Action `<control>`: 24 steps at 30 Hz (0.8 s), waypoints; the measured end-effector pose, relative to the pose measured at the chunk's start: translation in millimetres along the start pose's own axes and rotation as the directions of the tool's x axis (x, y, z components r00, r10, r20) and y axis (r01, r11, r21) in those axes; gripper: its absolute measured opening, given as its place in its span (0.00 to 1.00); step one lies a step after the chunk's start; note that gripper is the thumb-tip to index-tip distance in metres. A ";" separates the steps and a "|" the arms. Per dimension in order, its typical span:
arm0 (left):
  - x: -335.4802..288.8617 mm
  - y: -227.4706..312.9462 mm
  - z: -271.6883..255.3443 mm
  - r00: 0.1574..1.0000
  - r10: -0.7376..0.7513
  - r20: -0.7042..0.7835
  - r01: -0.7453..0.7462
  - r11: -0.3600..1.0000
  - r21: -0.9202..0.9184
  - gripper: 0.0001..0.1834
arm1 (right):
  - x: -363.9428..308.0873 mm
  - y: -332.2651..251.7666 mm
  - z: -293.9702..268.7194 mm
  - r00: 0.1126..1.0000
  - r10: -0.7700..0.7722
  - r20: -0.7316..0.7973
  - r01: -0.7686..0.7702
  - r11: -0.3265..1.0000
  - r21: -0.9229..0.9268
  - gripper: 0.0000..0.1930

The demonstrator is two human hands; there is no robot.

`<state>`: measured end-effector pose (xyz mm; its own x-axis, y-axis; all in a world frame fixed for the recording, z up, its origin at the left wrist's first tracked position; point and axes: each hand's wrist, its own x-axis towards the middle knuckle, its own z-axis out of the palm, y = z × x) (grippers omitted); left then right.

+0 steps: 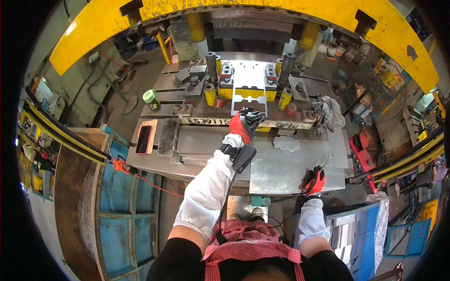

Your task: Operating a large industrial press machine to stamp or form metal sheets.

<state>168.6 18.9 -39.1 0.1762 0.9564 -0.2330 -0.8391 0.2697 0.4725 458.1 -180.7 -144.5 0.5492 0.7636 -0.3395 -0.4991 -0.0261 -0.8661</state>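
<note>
My left hand [247, 123], in a red and black glove, is closed at the near end of a shiny metal sheet [250, 75] with shaped cut-outs. That sheet lies over the die [226, 93] of a press, between upright guide posts. My right hand [313, 181], gloved the same way, is closed around a thin metal tool [326, 161] with a looped or hooked tip. It is over a flat, wide metal plate [276, 171] on the near right of the bench. The fingertips of the left hand are partly hidden by the glove's folds.
A yellow press beam [258, 7] arches overhead. Stacked metal sheets [199, 145] lie left of the plate, beside a phone [144, 139]. A green-lidded jar [151, 98] stands at the left and a grey rag [329, 112] lies at the right. A red container [361, 154] stands off the right side.
</note>
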 end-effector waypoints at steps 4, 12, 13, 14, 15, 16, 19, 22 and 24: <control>0.3 -0.9 2.3 1.000 -0.005 -0.027 0.006 1.000 0.030 0.19 | 27.0 16.9 -25.9 0.998 0.069 -0.003 -0.069 0.996 0.058 0.11; -0.9 4.2 -4.2 0.998 0.028 0.061 -0.034 0.995 0.089 0.16 | 14.3 12.1 -9.2 1.000 -0.004 -0.003 0.004 1.000 -0.017 0.11; -1.6 5.4 -5.7 0.998 -0.008 0.057 0.005 0.999 0.050 0.16 | 14.3 13.0 -10.0 1.000 0.005 0.009 -0.005 1.000 -0.028 0.11; -1.6 5.9 -1.0 0.997 -0.048 0.064 0.047 0.999 0.012 0.16 | 18.5 14.4 -13.7 1.000 0.002 0.005 -0.002 1.000 -0.025 0.11; -3.5 2.7 3.5 1.000 -0.009 0.019 0.008 0.999 0.051 0.16 | 22.7 16.2 -17.1 1.000 -0.007 0.001 0.007 1.000 -0.016 0.11; -5.4 0.9 7.5 1.000 -0.015 0.025 0.014 0.999 0.052 0.16 | 26.3 17.6 -21.5 1.000 -0.017 -0.004 0.017 1.000 -0.007 0.11; -5.7 0.1 6.8 0.999 0.034 -0.037 -0.031 0.996 0.088 0.21 | 22.7 15.2 -16.0 0.997 -0.071 -0.024 0.070 0.997 -0.044 0.11; -2.3 3.7 -1.4 0.998 -0.047 0.029 0.047 0.999 -0.001 0.15 | 14.7 13.2 -11.2 0.998 -0.068 -0.018 0.066 0.994 -0.083 0.18; 3.2 7.1 -11.0 0.997 -0.077 0.008 0.077 0.996 -0.032 0.16 | 7.7 10.9 1.3 0.995 -0.090 -0.042 0.087 0.994 -0.064 0.17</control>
<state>157.5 22.6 -45.8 0.2444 0.9335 -0.2624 -0.8387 0.3393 0.4260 456.1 -174.3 -156.0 0.6197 0.7350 -0.2751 -0.4052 -0.0005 -0.9142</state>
